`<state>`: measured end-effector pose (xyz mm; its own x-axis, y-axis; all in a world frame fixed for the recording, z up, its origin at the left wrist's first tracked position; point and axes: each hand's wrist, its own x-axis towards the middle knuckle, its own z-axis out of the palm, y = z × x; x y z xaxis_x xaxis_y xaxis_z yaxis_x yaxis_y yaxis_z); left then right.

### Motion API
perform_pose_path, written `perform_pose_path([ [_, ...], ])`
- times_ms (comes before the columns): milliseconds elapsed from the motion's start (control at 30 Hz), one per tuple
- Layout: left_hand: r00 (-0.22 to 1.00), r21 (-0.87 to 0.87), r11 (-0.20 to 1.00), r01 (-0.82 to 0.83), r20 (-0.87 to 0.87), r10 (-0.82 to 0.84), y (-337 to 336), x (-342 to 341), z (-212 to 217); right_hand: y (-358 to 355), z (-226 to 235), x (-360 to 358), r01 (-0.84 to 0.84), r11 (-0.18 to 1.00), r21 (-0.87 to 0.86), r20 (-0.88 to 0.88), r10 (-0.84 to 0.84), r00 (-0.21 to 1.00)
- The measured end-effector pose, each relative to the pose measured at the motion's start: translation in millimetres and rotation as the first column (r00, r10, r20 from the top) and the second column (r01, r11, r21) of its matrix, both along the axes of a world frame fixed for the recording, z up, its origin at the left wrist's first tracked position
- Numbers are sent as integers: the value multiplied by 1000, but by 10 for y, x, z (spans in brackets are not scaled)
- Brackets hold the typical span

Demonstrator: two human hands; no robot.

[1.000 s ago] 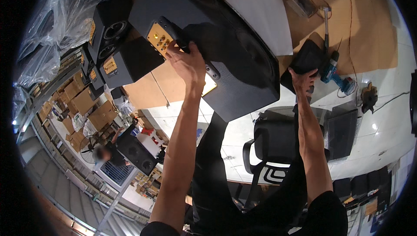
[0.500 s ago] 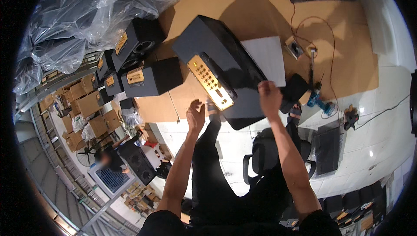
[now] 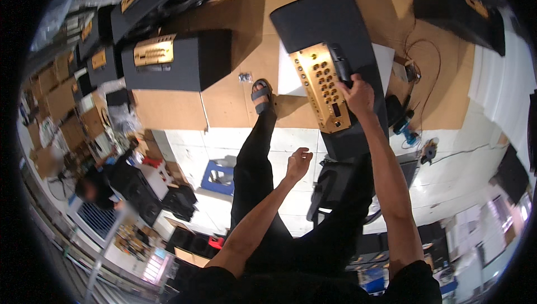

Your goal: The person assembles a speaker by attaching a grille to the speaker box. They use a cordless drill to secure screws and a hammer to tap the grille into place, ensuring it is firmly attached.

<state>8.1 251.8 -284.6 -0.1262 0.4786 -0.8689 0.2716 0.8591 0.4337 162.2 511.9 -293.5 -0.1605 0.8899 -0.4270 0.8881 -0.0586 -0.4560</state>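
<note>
Our right hand (image 3: 359, 94) grips black handle (image 3: 338, 60) beside gold metal control panel (image 3: 320, 88) on big black angular speaker cabinet (image 3: 316, 16). Cabinet before us, partly covering flat white sheet (image 3: 288, 77). Our left hand (image 3: 300, 164), fingers loosely bent, apart from cabinet.

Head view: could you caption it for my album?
Right hand at the black handle of a gold-panelled speaker, left hand empty.
</note>
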Motion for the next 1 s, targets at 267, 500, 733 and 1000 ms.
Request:
perform_pose_path([
  [267,964,-6,964,-265,30,265,-70,-148,-104,318,-206,14,-85,986,-140,-20,83,996],
  [500,920,-166,919,-358,105,378,-184,-63,14,330,19,-157,214,747,-630,-363,-526,769],
  [733,900,-223,909,-353,184,395,-365,87,-54,341,108,-326,411,593,-692,-147,-674,724],
  [1000,694,-535,634,-558,118,710,-945,79,-17,-199,352,-395,529,478,-701,-178,-836,519],
])
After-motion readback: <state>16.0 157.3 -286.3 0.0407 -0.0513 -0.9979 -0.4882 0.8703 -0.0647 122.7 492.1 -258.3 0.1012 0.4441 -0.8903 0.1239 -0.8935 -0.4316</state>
